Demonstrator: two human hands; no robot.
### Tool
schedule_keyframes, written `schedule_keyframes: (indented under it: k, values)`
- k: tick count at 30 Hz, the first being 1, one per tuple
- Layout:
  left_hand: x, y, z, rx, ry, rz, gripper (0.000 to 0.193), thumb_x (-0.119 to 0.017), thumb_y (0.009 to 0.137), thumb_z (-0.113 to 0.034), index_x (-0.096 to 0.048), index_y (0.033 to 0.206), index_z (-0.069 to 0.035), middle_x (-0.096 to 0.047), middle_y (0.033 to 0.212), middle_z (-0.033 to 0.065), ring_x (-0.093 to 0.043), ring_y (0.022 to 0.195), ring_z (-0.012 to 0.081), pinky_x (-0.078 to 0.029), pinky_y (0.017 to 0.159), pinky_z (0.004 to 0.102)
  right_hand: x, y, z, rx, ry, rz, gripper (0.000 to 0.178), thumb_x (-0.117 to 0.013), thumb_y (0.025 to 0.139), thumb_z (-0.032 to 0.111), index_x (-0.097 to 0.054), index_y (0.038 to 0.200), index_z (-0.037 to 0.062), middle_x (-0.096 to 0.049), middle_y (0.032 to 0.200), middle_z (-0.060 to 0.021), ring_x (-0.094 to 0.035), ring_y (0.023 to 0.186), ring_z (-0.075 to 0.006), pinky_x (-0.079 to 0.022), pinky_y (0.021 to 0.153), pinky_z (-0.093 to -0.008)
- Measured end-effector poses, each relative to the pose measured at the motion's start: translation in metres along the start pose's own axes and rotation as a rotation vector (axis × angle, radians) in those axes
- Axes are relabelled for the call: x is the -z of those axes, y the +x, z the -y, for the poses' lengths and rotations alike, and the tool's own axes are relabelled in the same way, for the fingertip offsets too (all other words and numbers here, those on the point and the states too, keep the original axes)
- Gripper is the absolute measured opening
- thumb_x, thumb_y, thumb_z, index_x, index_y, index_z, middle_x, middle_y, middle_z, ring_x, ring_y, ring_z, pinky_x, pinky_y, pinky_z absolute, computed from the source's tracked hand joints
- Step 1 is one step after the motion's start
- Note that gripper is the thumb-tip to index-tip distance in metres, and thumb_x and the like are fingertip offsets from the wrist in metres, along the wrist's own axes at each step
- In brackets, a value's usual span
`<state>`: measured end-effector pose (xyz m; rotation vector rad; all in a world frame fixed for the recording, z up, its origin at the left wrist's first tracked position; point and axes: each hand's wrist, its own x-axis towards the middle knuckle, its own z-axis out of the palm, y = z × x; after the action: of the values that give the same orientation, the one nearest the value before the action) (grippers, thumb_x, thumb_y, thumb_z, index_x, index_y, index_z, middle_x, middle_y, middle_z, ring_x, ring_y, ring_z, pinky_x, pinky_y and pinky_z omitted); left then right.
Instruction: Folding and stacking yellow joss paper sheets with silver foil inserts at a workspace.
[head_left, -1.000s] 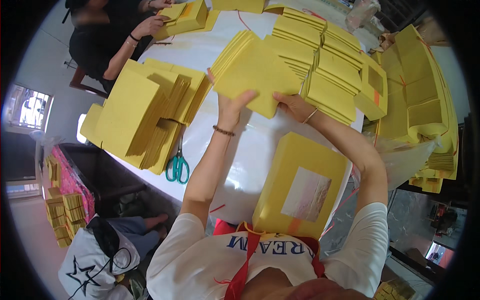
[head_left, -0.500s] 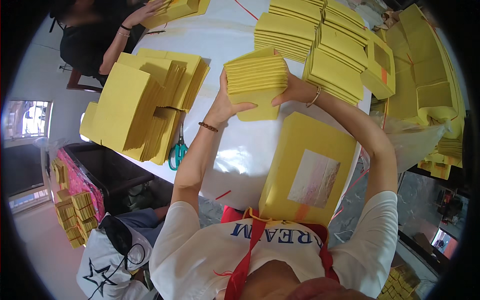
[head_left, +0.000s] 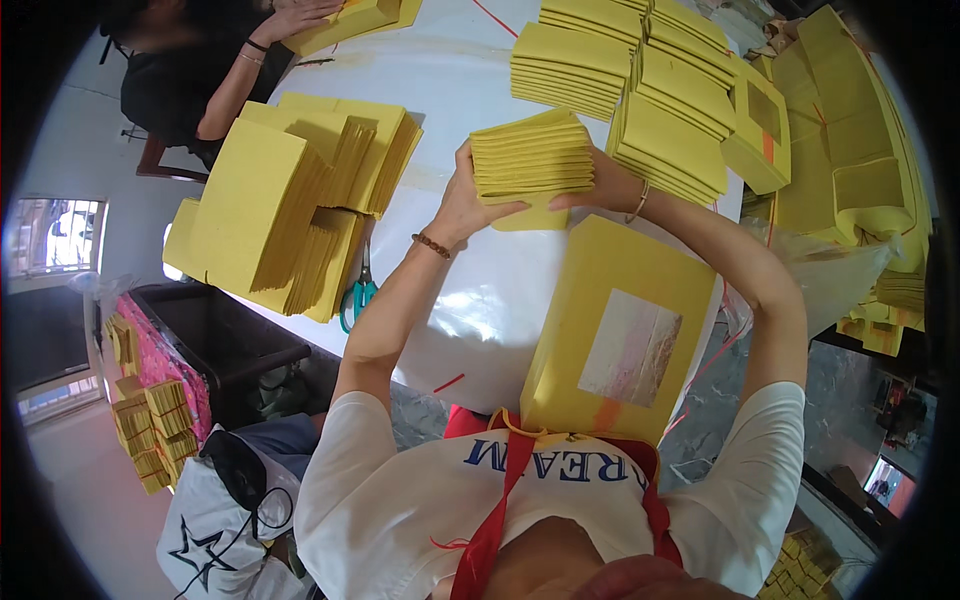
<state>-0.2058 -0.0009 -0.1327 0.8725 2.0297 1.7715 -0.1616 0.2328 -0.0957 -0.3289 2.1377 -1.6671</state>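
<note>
My left hand (head_left: 464,206) and my right hand (head_left: 606,186) close on the two sides of a stack of folded yellow paper (head_left: 532,155), thumbs toward me along its lower edge. The folded edges of its layers face me. Below the stack, a flat yellow piece (head_left: 530,219) shows between my thumbs; whether it belongs to the stack I cannot tell. Nearer me, by my right forearm, a large yellow paper block (head_left: 560,320) with a pale label leans against my front. Teal-handled scissors (head_left: 358,297) lie left of my left forearm.
Piles of yellow paper (head_left: 250,200) stand on the white table (head_left: 470,320) at left. Rows of folded yellow bundles (head_left: 570,65) fill its far right. Another person's hand (head_left: 300,18) rests on yellow paper at the far left. A dark bin (head_left: 225,330) stands beyond the table's left edge.
The stack in my hands has shifted slightly to the right and tilted, showing more of its layered edge. Less of the flat yellow piece beneath it shows. Both hands keep their hold.
</note>
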Motion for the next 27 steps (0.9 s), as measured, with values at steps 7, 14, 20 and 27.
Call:
schedule_keyframes:
  k: [7, 14, 20, 27]
  values:
    - [-0.012, 0.013, -0.062, 0.074, -0.627, -0.131, 0.069, -0.071, 0.067, -0.003, -0.032, 0.123, 0.0, -0.052, 0.114, 0.0156, -0.055, 0.104, 0.0234, -0.047, 0.089, 0.0361, 0.005, 0.012, 0.022, 0.099, 0.186, -0.233, 0.107, -0.076, 0.07, 0.032, -0.002, 0.143, 0.0062, -0.044, 0.127, -0.017, -0.042, 0.119, -0.0279, -0.029, 0.104, -0.0372]
    - [-0.023, 0.031, 0.0, 0.44, -1.264, -0.433, 0.041, -0.063, 0.079, -0.008, -0.048, 0.117, -0.003, -0.058, 0.109, 0.0102, -0.059, 0.096, 0.0226, -0.052, 0.076, 0.0356, 0.026, -0.011, 0.045, -0.153, 0.388, -0.262, 0.065, -0.03, 0.093, 0.054, -0.028, 0.138, 0.0067, -0.047, 0.126, -0.0075, -0.044, 0.114, -0.0125, -0.036, 0.095, -0.0277]
    - [-0.07, 0.076, 0.016, 0.487, -1.217, -0.613, 0.044, -0.069, 0.075, -0.008, -0.05, 0.114, 0.001, -0.058, 0.108, 0.0102, -0.059, 0.094, 0.0245, -0.052, 0.075, 0.0386, 0.062, -0.068, 0.058, -0.044, 0.386, -0.481, 0.054, -0.034, 0.095, 0.047, -0.042, 0.128, 0.0058, -0.056, 0.11, -0.0048, -0.055, 0.101, -0.0121, -0.046, 0.084, -0.0258]
    - [-0.103, 0.1, 0.017, 0.518, -0.996, -0.955, 0.077, -0.078, 0.065, -0.006, -0.027, 0.121, 0.007, -0.049, 0.117, 0.0196, -0.053, 0.102, 0.0284, -0.049, 0.085, 0.0415, 0.07, -0.14, 0.014, -0.064, 0.461, -0.763, 0.039, -0.046, 0.094, 0.033, -0.048, 0.122, 0.0078, -0.058, 0.103, -0.0031, -0.056, 0.094, -0.0111, -0.045, 0.076, -0.0249]
